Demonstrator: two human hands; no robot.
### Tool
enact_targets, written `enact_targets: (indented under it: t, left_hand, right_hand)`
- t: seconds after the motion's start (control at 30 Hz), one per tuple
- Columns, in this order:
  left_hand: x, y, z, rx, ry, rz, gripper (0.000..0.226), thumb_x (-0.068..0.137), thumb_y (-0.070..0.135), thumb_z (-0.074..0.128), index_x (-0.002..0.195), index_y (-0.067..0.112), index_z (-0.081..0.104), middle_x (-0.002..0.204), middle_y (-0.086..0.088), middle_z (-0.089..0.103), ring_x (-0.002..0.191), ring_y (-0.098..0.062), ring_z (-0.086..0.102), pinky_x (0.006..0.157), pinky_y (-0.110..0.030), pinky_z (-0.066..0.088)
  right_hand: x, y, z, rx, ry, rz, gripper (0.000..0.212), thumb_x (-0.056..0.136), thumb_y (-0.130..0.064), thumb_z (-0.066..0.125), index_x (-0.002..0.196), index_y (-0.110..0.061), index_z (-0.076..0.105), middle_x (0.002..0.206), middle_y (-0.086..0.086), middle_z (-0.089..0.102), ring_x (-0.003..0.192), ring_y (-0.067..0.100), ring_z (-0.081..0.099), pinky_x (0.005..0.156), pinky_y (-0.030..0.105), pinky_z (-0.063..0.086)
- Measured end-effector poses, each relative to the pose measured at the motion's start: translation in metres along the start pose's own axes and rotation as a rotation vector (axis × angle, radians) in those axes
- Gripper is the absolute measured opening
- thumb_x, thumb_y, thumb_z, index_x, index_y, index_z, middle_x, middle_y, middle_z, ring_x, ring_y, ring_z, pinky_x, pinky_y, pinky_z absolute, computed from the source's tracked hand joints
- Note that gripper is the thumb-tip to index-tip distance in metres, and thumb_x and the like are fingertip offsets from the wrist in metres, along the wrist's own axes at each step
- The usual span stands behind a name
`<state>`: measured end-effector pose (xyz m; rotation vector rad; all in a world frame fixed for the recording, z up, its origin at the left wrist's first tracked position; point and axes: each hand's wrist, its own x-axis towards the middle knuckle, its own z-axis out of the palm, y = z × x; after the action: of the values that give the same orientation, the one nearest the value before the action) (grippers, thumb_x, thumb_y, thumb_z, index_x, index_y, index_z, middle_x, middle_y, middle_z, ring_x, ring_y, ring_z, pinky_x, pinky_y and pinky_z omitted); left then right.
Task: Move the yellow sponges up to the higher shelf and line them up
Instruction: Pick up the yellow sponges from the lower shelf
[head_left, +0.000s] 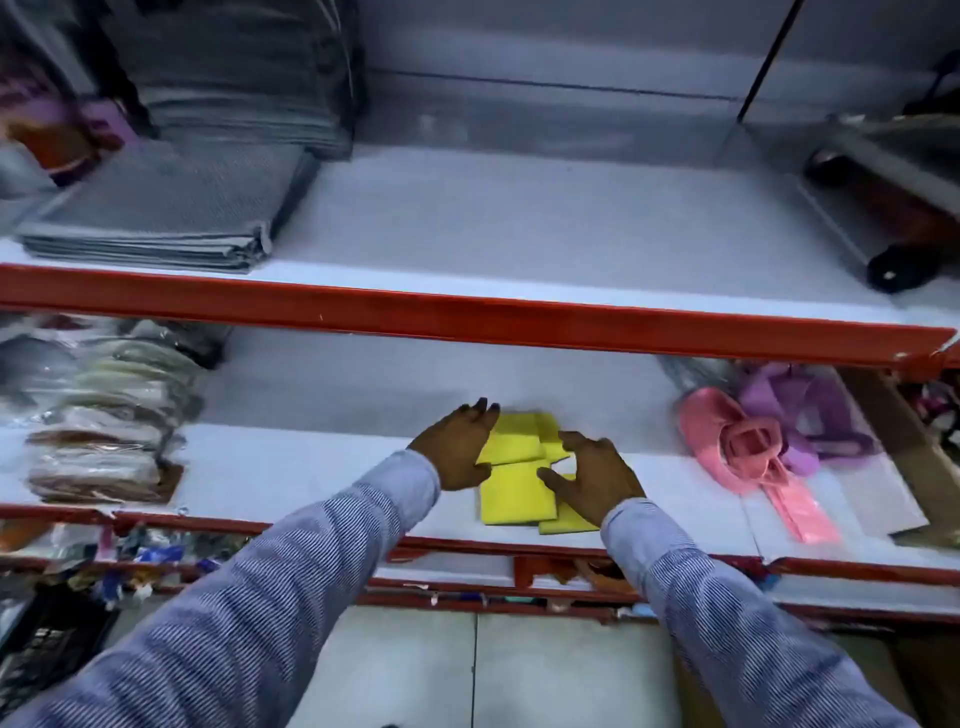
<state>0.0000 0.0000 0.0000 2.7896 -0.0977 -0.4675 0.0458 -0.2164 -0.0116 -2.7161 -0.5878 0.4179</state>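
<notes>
Several flat yellow sponges (517, 493) lie in a loose overlapping pile on the lower shelf (291, 467), near its front edge. My left hand (457, 447) is spread open at the pile's left side, fingers over the far-left sponge. At the right side hovers my right hand (592, 480), fingers apart and covering part of the pile. Neither hand grips a sponge. The higher shelf (519, 223) above has a bare white middle stretch behind its red front rail (467, 317).
Folded grey cloths (166, 218) are stacked at the left of the higher shelf; a dark wheeled item (893, 208) sits at its right. On the lower shelf, wrapped packs (98, 415) sit left, and pink and purple plastic items (748, 441) sit right.
</notes>
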Motion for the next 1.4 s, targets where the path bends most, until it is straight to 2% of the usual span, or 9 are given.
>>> enact_targets:
  t: [0.13,0.23,0.37,0.43,0.6,0.87,1.07,1.17,1.4]
  left_hand:
    - [0.034,-0.013,0.0,-0.041,-0.099,-0.026,0.093,0.087,0.026,0.067,0.154,0.007,0.005,0.162,-0.021,0.017,0.15,-0.034,0.021,0.123,-0.041,0.023]
    - [0.041,-0.018,0.004,-0.074,-0.131,-0.051,0.087,0.089,0.021,0.065,0.154,0.006,0.009,0.158,-0.022,0.028,0.146,-0.035,0.028,0.119,-0.038,0.027]
    - [0.039,-0.033,0.013,-0.114,-0.018,-0.077,0.062,0.092,0.0,0.04,0.151,0.002,0.021,0.145,-0.028,0.046,0.134,-0.039,0.044,0.113,-0.044,0.036]
    - [0.034,-0.034,0.017,-0.186,0.02,-0.086,0.056,0.09,0.006,0.04,0.144,-0.004,0.034,0.14,-0.028,0.051,0.13,-0.039,0.048,0.112,-0.041,0.037]
    - [0.024,-0.025,0.037,-0.318,0.045,-0.129,0.071,0.078,0.043,0.051,0.136,0.002,0.047,0.136,-0.021,0.058,0.127,-0.042,0.051,0.107,-0.043,0.041]
    - [0.013,-0.014,0.046,-0.513,0.205,-0.317,0.057,0.076,0.022,0.078,0.125,0.002,0.056,0.122,-0.02,0.066,0.115,-0.034,0.061,0.098,-0.036,0.048]
    - [-0.023,-0.002,0.017,-0.505,0.26,-0.285,0.036,0.072,0.022,0.082,0.101,0.009,0.065,0.106,-0.012,0.071,0.086,-0.024,0.063,0.078,-0.025,0.046]
    - [-0.063,0.019,-0.014,-0.479,0.367,-0.222,0.029,0.074,0.026,0.078,0.095,0.018,0.06,0.09,-0.002,0.069,0.078,-0.02,0.065,0.074,-0.034,0.058]
    - [-0.143,0.073,-0.115,-0.517,0.737,-0.034,0.037,0.073,0.026,0.082,0.099,0.031,0.055,0.076,0.015,0.071,0.066,-0.003,0.069,0.058,-0.013,0.054]
  right_hand:
    - [0.014,-0.005,0.013,0.029,-0.196,0.163,0.082,0.072,-0.061,0.071,0.138,-0.021,0.043,0.131,0.011,0.063,0.126,0.034,0.052,0.103,0.047,0.046]
    - [0.021,-0.008,0.016,0.091,-0.176,0.186,0.078,0.064,-0.056,0.081,0.13,-0.025,0.053,0.125,0.008,0.066,0.123,0.031,0.055,0.103,0.046,0.046]
    - [0.023,-0.01,-0.001,0.256,-0.115,0.215,0.064,0.056,-0.033,0.093,0.111,-0.018,0.064,0.095,0.005,0.07,0.089,0.021,0.065,0.093,0.037,0.054]
    - [0.019,-0.013,-0.009,0.289,-0.057,0.214,0.054,0.056,-0.024,0.094,0.101,-0.018,0.065,0.087,0.005,0.068,0.081,0.019,0.065,0.091,0.034,0.055]
    - [0.018,-0.02,-0.008,0.305,0.034,0.174,0.046,0.061,-0.02,0.09,0.101,-0.016,0.068,0.105,0.008,0.074,0.102,0.023,0.067,0.084,0.024,0.045]
    - [0.018,-0.018,-0.004,0.376,0.086,0.089,0.039,0.069,-0.015,0.085,0.104,-0.016,0.067,0.102,0.003,0.071,0.097,0.013,0.059,0.089,0.027,0.045]
    - [-0.008,-0.014,-0.038,0.364,0.07,-0.184,0.039,0.075,-0.008,0.078,0.112,-0.018,0.067,0.113,0.001,0.072,0.104,0.013,0.063,0.103,0.035,0.049]
    - [-0.039,-0.023,-0.079,0.37,0.136,-0.34,0.039,0.075,-0.012,0.079,0.109,-0.028,0.07,0.11,-0.013,0.071,0.102,0.002,0.064,0.097,0.023,0.05]
    - [-0.08,-0.057,-0.199,0.545,0.374,-0.597,0.034,0.077,-0.014,0.08,0.108,-0.023,0.073,0.11,-0.017,0.072,0.102,-0.003,0.066,0.089,0.01,0.048]
